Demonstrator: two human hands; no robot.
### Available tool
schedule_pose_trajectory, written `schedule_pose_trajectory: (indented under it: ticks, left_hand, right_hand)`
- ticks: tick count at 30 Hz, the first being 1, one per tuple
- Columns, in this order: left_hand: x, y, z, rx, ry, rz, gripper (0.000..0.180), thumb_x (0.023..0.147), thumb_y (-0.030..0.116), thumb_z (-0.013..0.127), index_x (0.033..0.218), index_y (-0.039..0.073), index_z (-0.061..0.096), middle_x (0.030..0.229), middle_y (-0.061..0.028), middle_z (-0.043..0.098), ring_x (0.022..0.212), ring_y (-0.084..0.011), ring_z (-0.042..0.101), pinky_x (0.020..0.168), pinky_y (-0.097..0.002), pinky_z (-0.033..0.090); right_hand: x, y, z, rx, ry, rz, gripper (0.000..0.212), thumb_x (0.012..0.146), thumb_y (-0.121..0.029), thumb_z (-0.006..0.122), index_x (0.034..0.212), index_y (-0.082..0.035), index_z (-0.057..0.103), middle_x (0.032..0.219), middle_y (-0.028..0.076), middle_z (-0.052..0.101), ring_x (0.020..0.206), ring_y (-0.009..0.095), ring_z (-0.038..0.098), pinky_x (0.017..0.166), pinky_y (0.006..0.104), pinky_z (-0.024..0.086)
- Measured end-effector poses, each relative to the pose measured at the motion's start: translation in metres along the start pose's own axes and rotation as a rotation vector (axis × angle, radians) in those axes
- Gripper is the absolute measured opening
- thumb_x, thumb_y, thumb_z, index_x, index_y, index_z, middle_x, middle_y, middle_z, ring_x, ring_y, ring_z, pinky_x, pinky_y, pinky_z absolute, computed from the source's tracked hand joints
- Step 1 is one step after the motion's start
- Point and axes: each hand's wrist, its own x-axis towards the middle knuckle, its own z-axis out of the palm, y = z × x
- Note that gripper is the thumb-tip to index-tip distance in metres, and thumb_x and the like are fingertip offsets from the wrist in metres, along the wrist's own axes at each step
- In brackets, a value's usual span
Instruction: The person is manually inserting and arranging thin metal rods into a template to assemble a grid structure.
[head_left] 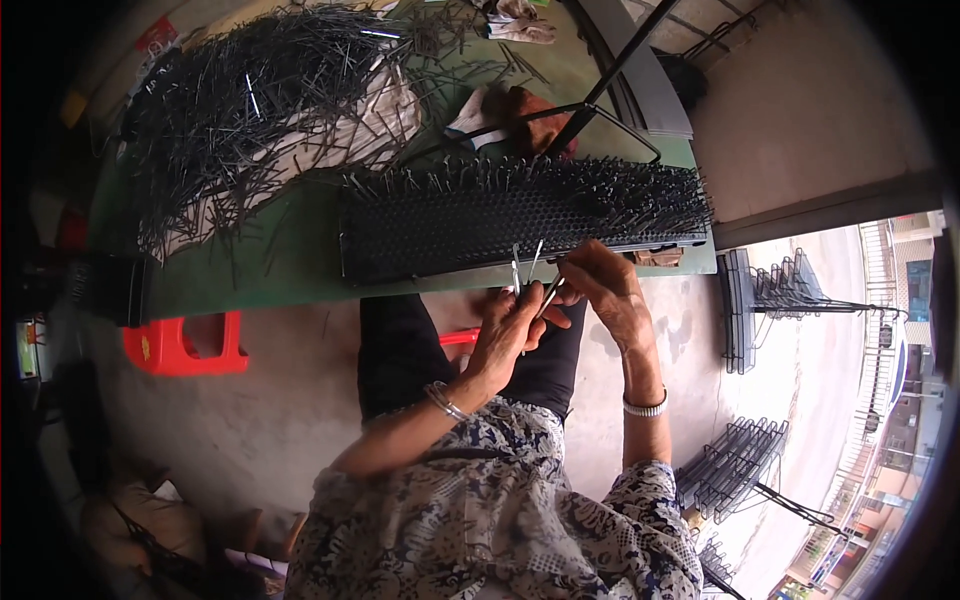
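My left hand (510, 332) is closed around a few thin strips (517, 268), whose shiny ends stick up past the fingers. Close on its right, my right hand (610, 292) pinches another thin strip (549, 296) that slants down toward the left fingers. Both hands are just off the near edge of a green table (285, 240), above my lap. Directly beyond them lies a long black perforated panel (430, 232). Many short dark strips (630, 190) stand up from its far and right parts, while its near left holes look bare. The strips' lower ends are mostly hidden by my fingers.
A big heap of loose black strips (270, 90) lies on a pale cloth at the far left. Behind the panel are a black metal frame (575, 125) and work gloves (520, 25). A red plastic stool (190, 343) stands below the table; black racks (740, 310) are at right.
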Motion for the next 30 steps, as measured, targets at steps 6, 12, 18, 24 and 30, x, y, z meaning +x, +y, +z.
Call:
schedule_pose_trajectory:
  ticks: [6, 12, 18, 24, 30]
  left_hand:
    - [0.012, 0.010, -0.012, -0.044, -0.004, -0.007, 0.044, 0.102, 0.041, 0.047, 0.106, 0.000, 0.062, 0.082, -0.0078, 0.067, 0.064, -0.0056, 0.052, 0.051, -0.0200, 0.040]
    - [0.025, -0.016, -0.021, -0.235, 0.132, -0.085, 0.028, 0.100, 0.029, 0.052, 0.101, 0.002, 0.060, 0.084, -0.0098, 0.066, 0.068, -0.0134, 0.060, 0.061, -0.0298, 0.051]
    - [0.021, -0.015, -0.030, -0.250, 0.062, -0.048, 0.029, 0.101, 0.030, 0.050, 0.102, 0.003, 0.061, 0.086, -0.0090, 0.066, 0.071, -0.0148, 0.063, 0.063, -0.0309, 0.054]
    - [0.014, 0.003, -0.021, -0.142, 0.077, -0.168, 0.034, 0.102, 0.039, 0.047, 0.111, 0.008, 0.059, 0.085, -0.0053, 0.065, 0.072, -0.0124, 0.062, 0.065, -0.0319, 0.056]
    - [0.013, -0.006, -0.020, -0.223, 0.213, -0.101, 0.032, 0.101, 0.038, 0.048, 0.107, 0.008, 0.057, 0.087, -0.0061, 0.065, 0.071, -0.0130, 0.062, 0.063, -0.0311, 0.055]
  right_hand:
    - [0.005, -0.014, -0.011, -0.039, 0.374, -0.289, 0.006, 0.095, -0.005, 0.057, 0.096, 0.001, 0.059, 0.081, 0.007, 0.067, 0.071, 0.014, 0.066, 0.068, 0.0257, 0.054]
    - [0.043, -0.006, -0.018, -0.367, 0.625, -0.432, 0.006, 0.093, -0.004, 0.056, 0.095, 0.000, 0.060, 0.078, 0.007, 0.068, 0.069, 0.011, 0.066, 0.064, 0.0247, 0.052]
    - [0.062, 0.006, -0.023, -0.500, 0.623, -0.514, 0.007, 0.094, -0.007, 0.056, 0.095, -0.001, 0.061, 0.073, 0.006, 0.066, 0.064, 0.010, 0.065, 0.056, 0.0236, 0.050]
    - [0.061, -0.001, -0.021, -0.545, 0.616, -0.449, 0.009, 0.093, -0.009, 0.059, 0.095, -0.001, 0.062, 0.068, 0.005, 0.064, 0.059, 0.009, 0.064, 0.052, 0.0231, 0.048]
    - [0.062, 0.004, -0.028, -0.618, 0.636, -0.480, 0.008, 0.092, -0.009, 0.060, 0.094, -0.002, 0.064, 0.067, 0.005, 0.063, 0.053, 0.008, 0.058, 0.050, 0.0233, 0.046]
